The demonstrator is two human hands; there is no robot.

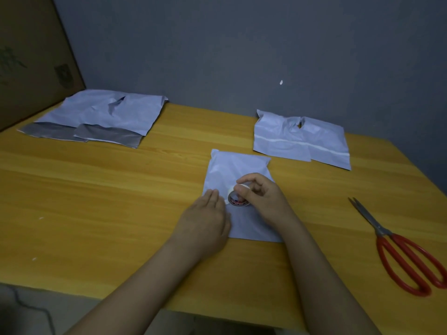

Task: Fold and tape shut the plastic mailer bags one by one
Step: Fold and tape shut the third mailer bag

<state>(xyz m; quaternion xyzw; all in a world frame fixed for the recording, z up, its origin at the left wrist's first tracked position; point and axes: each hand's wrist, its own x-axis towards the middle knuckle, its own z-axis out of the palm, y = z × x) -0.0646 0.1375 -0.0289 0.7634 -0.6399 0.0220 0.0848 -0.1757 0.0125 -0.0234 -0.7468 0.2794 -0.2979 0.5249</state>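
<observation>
Mailer bag (238, 170) folded, mid table (121, 189) | L hand (205, 213) flat, fingers straight, pressing bag | R hand (260, 194) pinching tape roll (238, 199) atop bag | scissors (396, 245) far right

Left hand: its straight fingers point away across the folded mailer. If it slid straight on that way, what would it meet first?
Probably the tape roll, held by the right hand just ahead of the left hand fingertips, though it may pass just left.

A mailer (238, 175) lies before me on the tabletop (121, 189), tape roll (238, 200) on it between my hands. Open mailers (96, 114) lie far left, taped ones (302, 139) far right. Scissors (399, 247) lie at my right.
</observation>
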